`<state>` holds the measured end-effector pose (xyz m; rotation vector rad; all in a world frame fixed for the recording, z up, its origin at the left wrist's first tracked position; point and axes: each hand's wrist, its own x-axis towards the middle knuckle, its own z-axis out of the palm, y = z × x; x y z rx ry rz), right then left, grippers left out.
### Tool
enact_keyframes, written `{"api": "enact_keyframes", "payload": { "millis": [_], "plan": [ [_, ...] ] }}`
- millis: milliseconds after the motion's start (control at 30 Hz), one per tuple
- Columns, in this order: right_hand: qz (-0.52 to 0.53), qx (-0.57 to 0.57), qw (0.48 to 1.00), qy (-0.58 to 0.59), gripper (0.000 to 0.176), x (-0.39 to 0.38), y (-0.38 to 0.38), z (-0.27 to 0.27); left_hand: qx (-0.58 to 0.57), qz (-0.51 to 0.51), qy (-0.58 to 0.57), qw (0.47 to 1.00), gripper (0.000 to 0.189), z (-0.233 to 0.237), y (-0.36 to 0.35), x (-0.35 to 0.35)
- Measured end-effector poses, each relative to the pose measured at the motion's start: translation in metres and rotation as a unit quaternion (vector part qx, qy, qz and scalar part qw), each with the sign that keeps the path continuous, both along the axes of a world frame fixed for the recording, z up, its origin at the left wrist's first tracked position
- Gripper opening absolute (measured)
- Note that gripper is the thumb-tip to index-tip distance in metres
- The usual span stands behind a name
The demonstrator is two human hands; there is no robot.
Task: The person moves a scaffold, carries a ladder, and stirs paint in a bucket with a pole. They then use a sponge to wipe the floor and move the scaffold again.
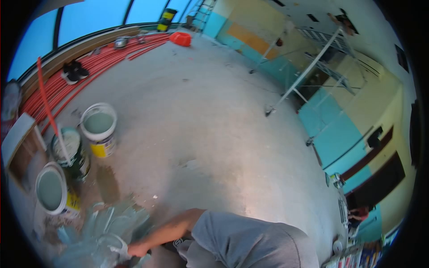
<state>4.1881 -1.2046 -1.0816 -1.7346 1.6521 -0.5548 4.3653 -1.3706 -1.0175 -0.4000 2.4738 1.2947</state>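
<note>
My right hand (137, 249) reaches in from a grey sleeve (241, 236) at the bottom of the head view. Its fingers are closed at the edge of a whitish curved piece (117, 244), whose kind I cannot make out. Around it lies a heap of pale blue-green, translucent strips (103, 221), blurred and partly cut off below. Just beyond the heap stands a white bucket (70, 203) of grey-green liquid. My left hand does not show clearly.
Another white bucket (102, 138) and a dark bucket (80, 165) holding a red-handled tool stand nearby. Red pipes (96, 67) line the windows, with black shoes (73, 72) on them. A wheeled scaffold (308, 71) stands at right; another person (357, 215) is by the wall.
</note>
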Motion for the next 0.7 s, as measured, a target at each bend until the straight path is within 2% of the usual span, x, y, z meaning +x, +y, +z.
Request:
{"api": "enact_keyframes", "payload": {
  "millis": [33, 67, 100, 167, 267, 367, 400, 500, 567, 633, 700],
  "plan": [
    [-0.033, -0.008, 0.999, -0.027, 0.012, -0.004, -0.006, -0.002, -0.012, 0.032, 0.001, 0.999, 0.02, -0.003, -0.002, -0.004],
    [-0.021, 0.017, 1.0, 0.005, 0.012, -0.011, -0.014, 0.017, -0.05, 0.017, 0.076, 0.996, 0.014, -0.057, -0.021, 0.008],
    [-0.014, 0.043, 0.998, 0.045, 0.013, -0.028, -0.016, 0.042, -0.051, 0.117, 0.029, 0.991, 0.009, -0.032, -0.014, -0.006],
    [-0.058, 0.044, 0.997, 0.028, 0.011, -0.04, -0.024, 0.059, -0.101, 0.13, 0.042, 0.985, 0.01, -0.004, -0.017, -0.027],
    [-0.08, 0.066, 0.994, 0.046, 0.012, -0.046, -0.035, 0.058, -0.093, 0.146, 0.048, 0.984, 0.012, 0.016, -0.024, -0.04],
    [-0.095, -0.014, 0.995, 0.037, 0.018, -0.051, -0.035, 0.063, -0.079, 0.198, 0.084, 0.973, 0.018, 0.006, -0.03, -0.036],
    [-0.119, -0.056, 0.99, 0.039, 0.02, -0.055, -0.035, 0.066, -0.108, 0.202, 0.095, 0.969, 0.026, 0.006, -0.032, -0.032],
    [-0.194, -0.147, 0.97, 0.03, 0.026, -0.079, -0.033, 0.081, -0.231, 0.284, 0.182, 0.912, 0.027, 0.009, -0.053, -0.007],
    [-0.25, -0.158, 0.955, 0.003, 0.027, -0.101, -0.02, 0.11, -0.24, 0.341, 0.17, 0.893, 0.026, 0.029, -0.064, 0.027],
    [-0.359, -0.131, 0.924, -0.01, 0.026, -0.111, 0.01, 0.133, -0.233, 0.448, 0.146, 0.851, 0.019, 0.062, -0.057, 0.06],
    [-0.451, -0.094, 0.888, 0.011, 0.026, -0.11, 0.063, 0.157, -0.226, 0.432, 0.014, 0.873, 0.023, 0.072, -0.068, 0.127]
  ]
}}
